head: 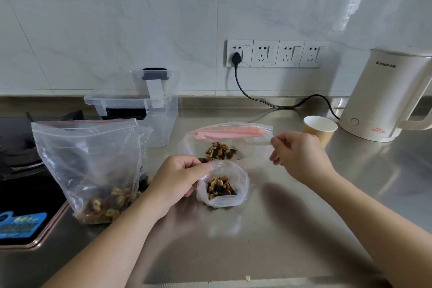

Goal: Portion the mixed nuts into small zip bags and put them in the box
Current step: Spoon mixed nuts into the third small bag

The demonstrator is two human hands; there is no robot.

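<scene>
- Our left hand (177, 177) pinches a small bag (222, 188) open, part-filled; right hand (299, 155) pinches another bag (231, 140) at 12 o'clock.
- Nothing sealed yet; box (140, 105) at 10 o'clock looks bagless, big bag (93, 166) holds plenty.

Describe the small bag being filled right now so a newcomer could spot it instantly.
Start at the white kettle on the steel counter and move left past the paper cup. The small zip bag stands open-mouthed nearest the person, its rim pinched by the left hand. Unlike the tall bulk bag, it is short, holding a small nut portion.
</scene>
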